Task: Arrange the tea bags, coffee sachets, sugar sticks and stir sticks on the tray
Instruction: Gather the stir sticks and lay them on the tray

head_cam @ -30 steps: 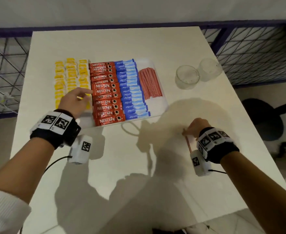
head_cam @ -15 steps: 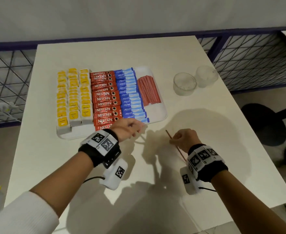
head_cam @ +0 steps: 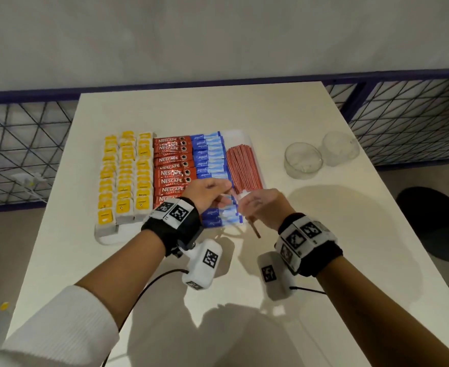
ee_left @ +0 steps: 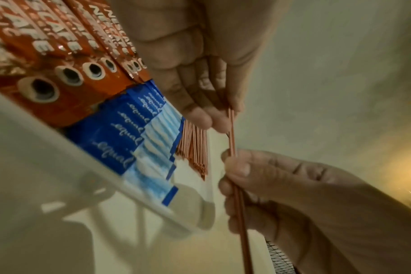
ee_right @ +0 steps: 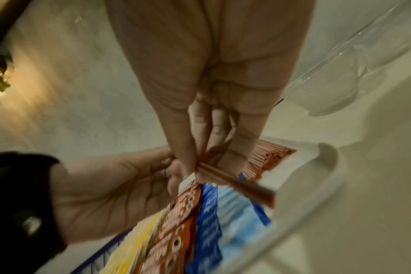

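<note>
White and matte, the worktop [head_cam: 284, 115] carries our shallow white tray [head_cam: 106, 238], its raised rounded rim showing at the near edge. On the tray, taking the coffee sachets [head_cam: 171, 165] as our mark: glossy red foil strips overlapping in a column, papery yellow-labelled tea bags [head_cam: 125, 178] in three columns to their left, slim blue-and-white sugar sticks [head_cam: 208, 154] just to their right, and beyond those a fan of thin reddish-brown stir sticks [head_cam: 243, 165]. Two clear glass cups [head_cam: 303, 160] stand well to the right of the sachets, off the tray. We hold a small bundle of loose stir sticks [ee_left: 232, 133] above the tray's near right corner, just right of the sachets' lower end. Our right hand [head_cam: 262, 207] has its fingers curled round the bundle's lower part; our left hand [head_cam: 207, 193] pinches the upper end between thumb and fingertips [ee_left: 219, 122]. We judge the arranging almost done: these last sticks remain to be laid. The next move calls for squaring the stiff, narrow sticks and setting them flat, parallel with the fan, without nudging the slippery sugar sticks beside them.
</note>
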`<state>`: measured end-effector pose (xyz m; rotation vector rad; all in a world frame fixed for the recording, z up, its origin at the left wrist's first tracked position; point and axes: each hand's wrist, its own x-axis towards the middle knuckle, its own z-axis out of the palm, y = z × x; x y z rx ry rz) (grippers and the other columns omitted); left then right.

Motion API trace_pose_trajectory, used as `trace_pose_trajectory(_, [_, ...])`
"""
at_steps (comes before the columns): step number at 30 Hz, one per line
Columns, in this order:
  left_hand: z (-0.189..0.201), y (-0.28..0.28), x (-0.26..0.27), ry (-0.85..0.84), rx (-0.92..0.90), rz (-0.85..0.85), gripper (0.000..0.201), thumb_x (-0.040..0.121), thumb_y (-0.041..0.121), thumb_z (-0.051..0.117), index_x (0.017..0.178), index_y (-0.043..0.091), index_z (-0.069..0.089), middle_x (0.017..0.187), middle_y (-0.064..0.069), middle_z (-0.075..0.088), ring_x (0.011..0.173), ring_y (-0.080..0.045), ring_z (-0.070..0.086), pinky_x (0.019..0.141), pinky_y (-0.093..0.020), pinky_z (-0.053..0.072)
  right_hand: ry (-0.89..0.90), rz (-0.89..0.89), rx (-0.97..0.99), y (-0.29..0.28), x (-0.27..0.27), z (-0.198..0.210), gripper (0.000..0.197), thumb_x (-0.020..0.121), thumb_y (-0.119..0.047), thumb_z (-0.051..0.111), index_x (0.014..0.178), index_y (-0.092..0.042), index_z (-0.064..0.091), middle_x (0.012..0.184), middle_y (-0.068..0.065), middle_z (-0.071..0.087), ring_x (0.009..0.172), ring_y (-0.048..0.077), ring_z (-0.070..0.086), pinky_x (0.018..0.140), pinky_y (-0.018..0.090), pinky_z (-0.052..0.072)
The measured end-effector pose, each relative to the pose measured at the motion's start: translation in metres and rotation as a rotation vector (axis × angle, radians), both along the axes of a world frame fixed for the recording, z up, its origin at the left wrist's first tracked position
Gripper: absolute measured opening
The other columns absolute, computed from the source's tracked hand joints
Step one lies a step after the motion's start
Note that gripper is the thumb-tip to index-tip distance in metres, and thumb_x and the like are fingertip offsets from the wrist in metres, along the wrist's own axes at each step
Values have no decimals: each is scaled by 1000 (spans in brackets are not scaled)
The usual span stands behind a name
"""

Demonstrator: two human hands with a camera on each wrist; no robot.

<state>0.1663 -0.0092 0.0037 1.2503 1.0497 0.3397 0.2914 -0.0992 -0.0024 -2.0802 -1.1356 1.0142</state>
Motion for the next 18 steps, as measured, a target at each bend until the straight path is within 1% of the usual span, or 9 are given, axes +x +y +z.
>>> trace_pose_trajectory(3, [3,10,6,23,-25,-6,36,92,30,53,120,8,54,93,0,61,62,-11,61,57,-15,54,-72,-160,-40,33,30,2,10,81,-10,65,86,-3,72,75,6,65,67,14,58,86,30,48])
trace_pose_trajectory(5, [3,14,7,21,-49,12,26,95,27,50,116,12,52,91,-1,59,63,-14,57,52,-14,52,-220,-195,-108,58,47,0,20,84,-14,62,97,-1,71,94,9,69,93,21,63,93,28,47])
trace_pose_trajectory(7, [-3,18,4,41,-43,15,23,96,20,49,114,9,53,88,-1,59,61,-13,57,52,-14,50,-283,-191,-180,77,58,-2,25,88,-15,58,105,-1,68,111,13,67,106,26,61,95,31,47])
trace_pose_trajectory(9, [-10,23,-1,76,4,-12,21,95,17,49,112,8,57,86,0,60,53,-6,59,52,-13,49,-276,-198,-213,89,63,-6,27,88,-14,56,110,-2,65,116,15,63,109,29,58,93,33,48])
trace_pose_trajectory(10, [-13,24,-4,91,30,-22,18,95,16,48,109,10,57,86,0,60,49,-2,58,52,-13,48,-279,-210,-218,92,62,-8,24,88,-14,56,107,-2,64,116,16,61,109,31,57,92,35,47])
trace_pose_trajectory(12, [-17,27,-9,103,72,-34,17,96,11,46,108,10,58,83,-1,59,45,0,55,51,-13,47,-301,-218,-241,98,60,-12,10,88,-15,56,81,-8,58,99,16,60,97,29,57,83,35,48])
trace_pose_trajectory(14, [-17,30,-15,109,112,-44,17,97,9,43,106,10,58,81,1,58,49,-3,56,50,-12,46,-360,-242,-283,101,59,-15,34,89,-16,56,59,-10,41,69,8,49,78,22,51,62,29,46])
trace_pose_trajectory(16, [-14,32,-20,125,131,-32,17,97,9,43,103,13,59,82,2,58,57,-8,54,52,-13,47,-373,-245,-286,100,58,-12,41,89,-19,58,54,-8,39,57,4,42,63,19,47,52,23,39])
trace_pose_trajectory(18, [-12,37,-31,152,166,19,17,95,10,47,100,15,62,81,3,59,59,-10,53,58,-18,47,-412,-172,-317,94,57,-9,36,93,-20,51,62,-2,51,68,9,57,59,20,48,53,22,39])
